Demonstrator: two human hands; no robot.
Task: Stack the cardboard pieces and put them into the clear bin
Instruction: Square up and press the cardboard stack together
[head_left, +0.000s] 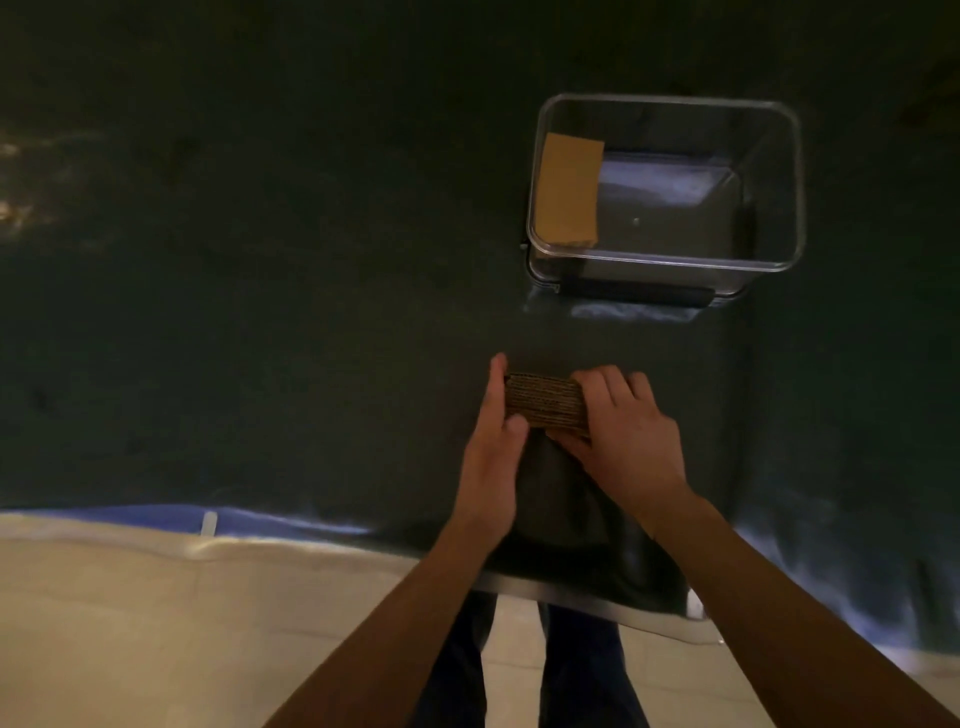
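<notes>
From above, we see our left hand (493, 441) and right hand (626, 431) clamped on the ends of a cardboard stack (544, 404) on the dark table (260, 312), long axis left to right. The clear bin (670, 265) sits well beyond, slightly right, nearer our right hand, with one cardboard piece (569, 189) leaning inside its left wall.

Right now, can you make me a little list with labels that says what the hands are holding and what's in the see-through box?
surface: dark table cover
left hand: pressed on the left end of the cardboard stack
right hand: gripping the stack's right end
stack position: on the table, nearer the person than the clear bin
bin contents: one tan cardboard piece leaning at the left wall
bin lid: none visible
task stage: stack not yet in bin
</notes>
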